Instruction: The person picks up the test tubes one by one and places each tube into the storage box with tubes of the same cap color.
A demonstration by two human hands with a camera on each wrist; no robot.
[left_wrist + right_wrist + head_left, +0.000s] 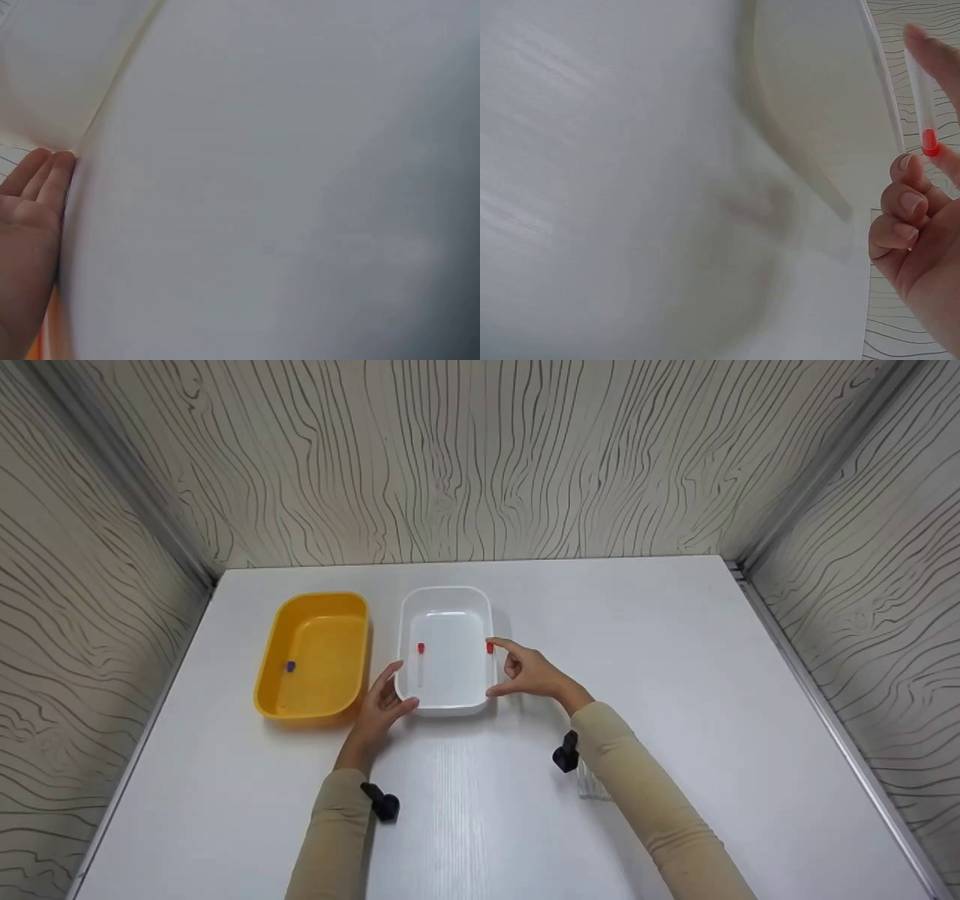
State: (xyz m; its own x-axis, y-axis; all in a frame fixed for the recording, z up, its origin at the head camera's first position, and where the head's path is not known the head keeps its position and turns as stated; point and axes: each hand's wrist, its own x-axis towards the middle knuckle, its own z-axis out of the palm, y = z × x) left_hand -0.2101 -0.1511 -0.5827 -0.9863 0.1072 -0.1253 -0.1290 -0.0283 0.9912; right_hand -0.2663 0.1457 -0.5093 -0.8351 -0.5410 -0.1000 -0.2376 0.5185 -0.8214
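A small clear tube with a red cap [930,141] is pinched end to end by my right hand [534,671], index finger at the cap and thumb at the other end. It is over the right rim of the white tray [457,702]. A second red-capped tube [421,667] lies inside that tray, toward its left side. At the tray's front left corner, my left hand [379,711] touches the outside, its thumb near the front edge. The left wrist view shows the straight fingers [56,180] against the tray wall.
To the left stands a yellow tray [319,714] with a blue-capped piece [291,666] in it. A clear ribbed item [592,786] lies partly hidden under the right forearm. Patterned panels [465,465] enclose the white table [480,825] at the back and sides.
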